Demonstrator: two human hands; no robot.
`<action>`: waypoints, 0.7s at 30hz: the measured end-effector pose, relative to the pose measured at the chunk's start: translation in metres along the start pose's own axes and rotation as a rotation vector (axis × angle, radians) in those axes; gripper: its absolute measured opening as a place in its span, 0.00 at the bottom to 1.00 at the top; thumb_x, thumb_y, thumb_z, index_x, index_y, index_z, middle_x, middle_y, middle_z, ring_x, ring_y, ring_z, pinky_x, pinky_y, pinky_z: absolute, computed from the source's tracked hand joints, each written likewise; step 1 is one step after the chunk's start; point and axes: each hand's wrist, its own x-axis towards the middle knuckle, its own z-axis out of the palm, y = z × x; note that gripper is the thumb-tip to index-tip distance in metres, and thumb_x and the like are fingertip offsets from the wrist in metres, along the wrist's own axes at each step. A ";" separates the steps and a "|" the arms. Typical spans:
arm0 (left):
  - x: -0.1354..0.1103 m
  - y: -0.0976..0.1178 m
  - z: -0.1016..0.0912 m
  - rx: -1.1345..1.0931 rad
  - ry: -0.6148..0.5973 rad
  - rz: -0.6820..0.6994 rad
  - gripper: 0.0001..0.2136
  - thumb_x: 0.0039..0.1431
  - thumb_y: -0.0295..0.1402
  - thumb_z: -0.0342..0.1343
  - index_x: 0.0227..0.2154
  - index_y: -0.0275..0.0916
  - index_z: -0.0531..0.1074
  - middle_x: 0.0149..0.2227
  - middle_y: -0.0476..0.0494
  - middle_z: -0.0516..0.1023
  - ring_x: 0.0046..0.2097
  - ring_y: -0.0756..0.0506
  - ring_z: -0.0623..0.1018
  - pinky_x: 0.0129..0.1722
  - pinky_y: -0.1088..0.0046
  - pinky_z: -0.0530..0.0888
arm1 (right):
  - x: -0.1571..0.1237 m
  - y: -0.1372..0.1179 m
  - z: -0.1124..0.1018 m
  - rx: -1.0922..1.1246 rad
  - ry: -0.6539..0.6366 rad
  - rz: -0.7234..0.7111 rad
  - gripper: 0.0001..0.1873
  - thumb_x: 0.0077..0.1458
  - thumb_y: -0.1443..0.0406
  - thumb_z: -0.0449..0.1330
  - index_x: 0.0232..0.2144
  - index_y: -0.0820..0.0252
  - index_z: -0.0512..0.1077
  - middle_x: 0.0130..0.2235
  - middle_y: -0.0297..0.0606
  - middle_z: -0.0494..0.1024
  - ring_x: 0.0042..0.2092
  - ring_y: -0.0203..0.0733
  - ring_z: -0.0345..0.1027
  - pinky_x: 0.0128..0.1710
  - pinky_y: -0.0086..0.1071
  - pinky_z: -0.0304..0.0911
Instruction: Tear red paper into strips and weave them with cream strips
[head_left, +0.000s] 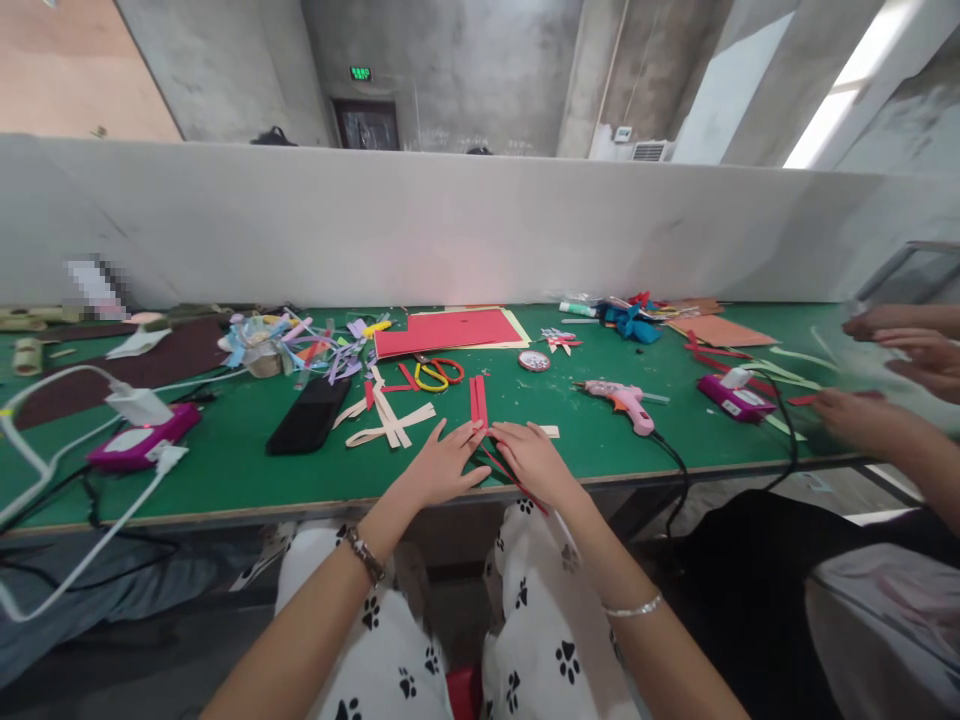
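Two red paper strips (478,400) lie side by side on the green table, pointing away from me. My left hand (444,463) has its fingertips on their near end, holding it against the tabletop, with the thumb spread to the side. From the right, my right hand (532,462) grips the same near end with its fingertips. A thin red length (517,482) runs beneath this hand and over the table edge. Left of my hands are cream paper strips (390,415), partly crossed and looped. Scissors (439,374) with red and yellow handles lie beyond. My fingers partly hide the strip ends.
A pink glue gun (624,402) and purple power strip (735,396) lie right; another purple power strip (144,437) and black phone (309,415) lie left. Red sheets (450,331) and a round tin (534,361) are behind. Another person's hand (847,412) works at far right.
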 end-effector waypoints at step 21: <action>-0.011 -0.020 -0.007 -0.148 0.021 0.033 0.25 0.56 0.42 0.44 0.54 0.36 0.54 0.56 0.38 0.59 0.57 0.41 0.59 0.55 0.55 0.53 | -0.002 0.004 0.001 -0.014 -0.059 0.018 0.20 0.57 0.69 0.42 0.49 0.56 0.64 0.52 0.38 0.66 0.53 0.39 0.58 0.52 0.44 0.51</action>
